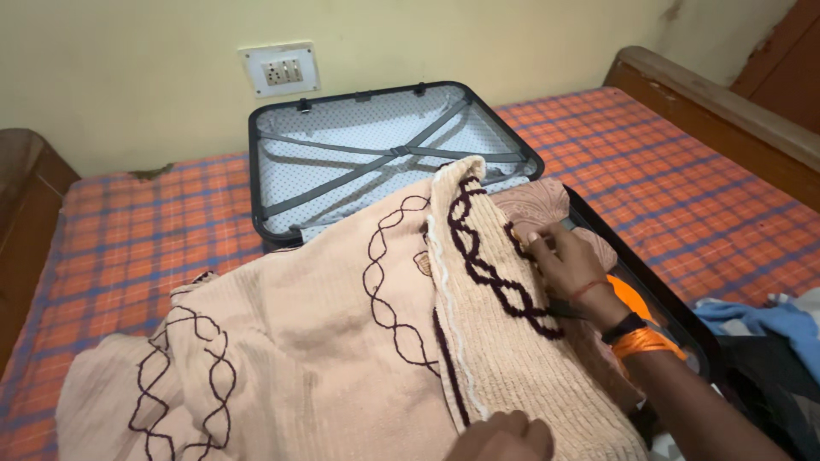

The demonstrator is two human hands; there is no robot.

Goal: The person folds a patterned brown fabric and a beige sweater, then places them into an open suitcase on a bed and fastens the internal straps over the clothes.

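Observation:
A beige knitted garment [342, 341] with dark wavy embroidery lies spread over the bed and the near half of an open suitcase [282, 230]. My right hand [568, 260] rests on its folded-over part, fingers pinching the knit near the dark pattern; an orange band and a dark strap circle that wrist. My left hand [504, 437] shows only as knuckles at the bottom edge, pressed on the garment's lower hem; its fingers are hidden. Folded pinkish cloth [547, 201] lies in the suitcase beyond my right hand.
The suitcase lid [384, 145], lined in pale dotted fabric with crossed grey straps, stands open against the wall. An orange-and-blue checked bedsheet [683, 188] covers the bed. Blue and dark clothes [769, 333] lie at right. A wooden bed frame [726, 102] runs along the right.

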